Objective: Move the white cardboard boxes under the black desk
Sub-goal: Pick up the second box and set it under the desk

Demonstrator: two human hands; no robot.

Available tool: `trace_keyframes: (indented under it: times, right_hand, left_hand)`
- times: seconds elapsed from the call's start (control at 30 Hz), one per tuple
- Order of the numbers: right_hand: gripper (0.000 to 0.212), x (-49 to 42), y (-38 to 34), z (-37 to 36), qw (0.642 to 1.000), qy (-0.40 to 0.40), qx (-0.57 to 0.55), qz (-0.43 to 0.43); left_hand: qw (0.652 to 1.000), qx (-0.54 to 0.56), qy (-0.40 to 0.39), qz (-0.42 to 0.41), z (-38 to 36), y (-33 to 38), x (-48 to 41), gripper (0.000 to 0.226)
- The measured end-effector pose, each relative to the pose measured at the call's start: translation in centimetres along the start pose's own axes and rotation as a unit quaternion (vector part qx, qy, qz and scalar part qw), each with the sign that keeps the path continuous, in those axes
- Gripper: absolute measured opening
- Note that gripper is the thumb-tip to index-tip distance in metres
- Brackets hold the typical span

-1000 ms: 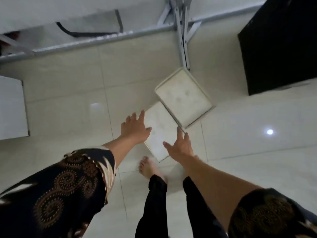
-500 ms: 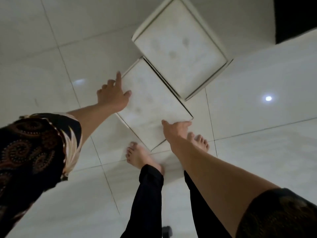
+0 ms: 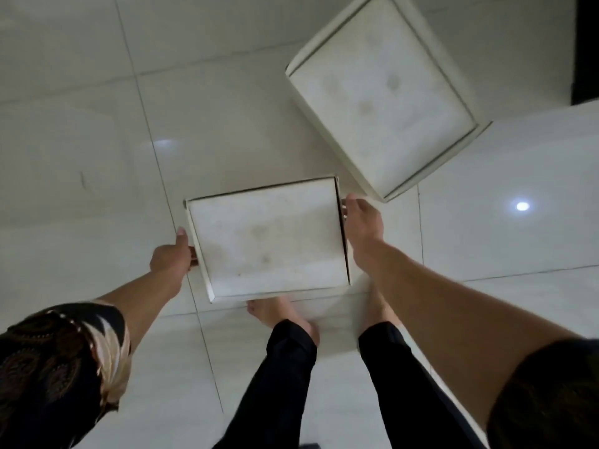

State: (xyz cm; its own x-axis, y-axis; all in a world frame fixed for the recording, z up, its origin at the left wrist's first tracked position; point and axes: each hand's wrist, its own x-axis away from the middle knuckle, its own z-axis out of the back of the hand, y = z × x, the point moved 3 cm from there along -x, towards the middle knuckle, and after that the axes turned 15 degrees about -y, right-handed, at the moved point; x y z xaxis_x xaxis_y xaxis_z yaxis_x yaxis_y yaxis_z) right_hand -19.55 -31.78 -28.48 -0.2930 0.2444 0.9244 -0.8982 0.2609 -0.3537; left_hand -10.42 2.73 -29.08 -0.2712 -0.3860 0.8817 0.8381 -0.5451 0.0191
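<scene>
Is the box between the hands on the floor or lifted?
Lifted, it seems: left hand and right hand grip the box by its sides, and its near edge hides the toes of a foot below.

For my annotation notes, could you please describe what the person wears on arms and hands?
Both arms are bare below short sleeves. The left sleeve is black with brown dotted swirls and a cream feather-like motif; the right sleeve is dark, its pattern faint. Left hand and right hand show no gloves or watch.
</scene>
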Motion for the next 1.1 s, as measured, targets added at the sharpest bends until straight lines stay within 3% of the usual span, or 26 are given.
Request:
trace_keyframes:
  times: [0.07, 0.17, 0.3, 0.37, 0.47, 0.73, 0.93, 1.1]
  right_hand:
    - [0.021, -1.3, 0.3, 0.3, 1.0, 0.009, -0.027, -0.012]
    - [0.013, -3.3, 1.7, -0.4, 0.998, -0.007, -0.06, -0.029]
    - [0.038, -5.8, 3.6, -2.0, 0.985, -0.078, -0.146, -0.052]
    - [0.034, -6.0, 3.8, -2.2, 0.984, -0.092, -0.146, -0.045]
    - [0.037, -4.6, 3.7, -2.0, 0.979, -0.128, -0.155, -0.042]
    - [0.067, 7.7, -1.5, 0.0, 0.96, -0.261, -0.088, -0.052]
    - [0.087, 19.6, -5.7, 3.9, 0.938, -0.329, -0.099, -0.047]
    - [0.083, 30.0, -9.8, 7.9, 0.953, -0.271, -0.13, 0.037]
  left_hand:
    - [0.998, 0.058, -0.019, 0.003, -0.3, -0.3, -0.8, 0.046]
    - [0.994, 0.096, -0.047, 0.013, -1.3, -0.9, -2.8, 0.019]
    - [0.974, 0.18, -0.139, 0.009, -4.0, -1.6, -3.7, 0.04]
    - [0.956, 0.22, -0.194, -0.018, -4.7, -1.8, -2.5, 0.057]
    - [0.937, 0.23, -0.256, -0.068, -4.0, -2.0, -0.9, 0.041]
    - [0.921, 0.271, -0.272, -0.067, 1.6, -3.5, 9.6, 0.057]
    - [0.921, 0.255, -0.278, -0.092, 6.7, -0.8, 22.8, 0.05]
    - [0.911, 0.235, -0.31, -0.141, 11.8, 2.0, 34.7, 0.053]
